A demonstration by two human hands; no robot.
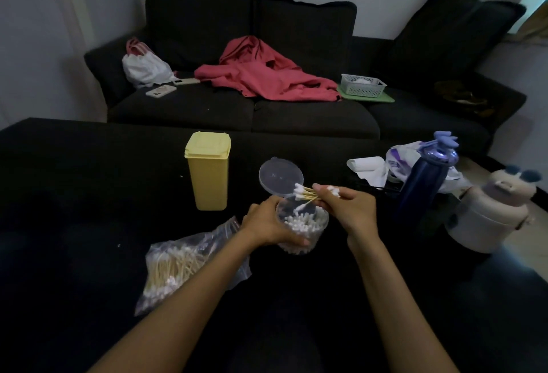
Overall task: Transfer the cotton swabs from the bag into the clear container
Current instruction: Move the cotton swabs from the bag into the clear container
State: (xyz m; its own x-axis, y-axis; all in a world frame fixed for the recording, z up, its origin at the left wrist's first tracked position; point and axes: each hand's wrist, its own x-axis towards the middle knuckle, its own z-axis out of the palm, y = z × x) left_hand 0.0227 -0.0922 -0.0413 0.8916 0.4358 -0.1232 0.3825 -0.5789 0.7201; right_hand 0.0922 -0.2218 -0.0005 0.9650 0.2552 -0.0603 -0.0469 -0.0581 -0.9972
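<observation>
Fronting a dark sofa — black tabletop

The left hand covers the near left wall of the clear container, so the swabs behind its fingers cannot be seen. The right hand closes over the middle of a small bunch of cotton swabs; only their tips show on either side, too many and too fine to count. The bag is creased and shiny, blurring what lies inside, and the left forearm crosses its right edge. The dark surface is almost black, and its near edge is probably lost in shadow. Both forearms are cut off by the bottom edge.
</observation>
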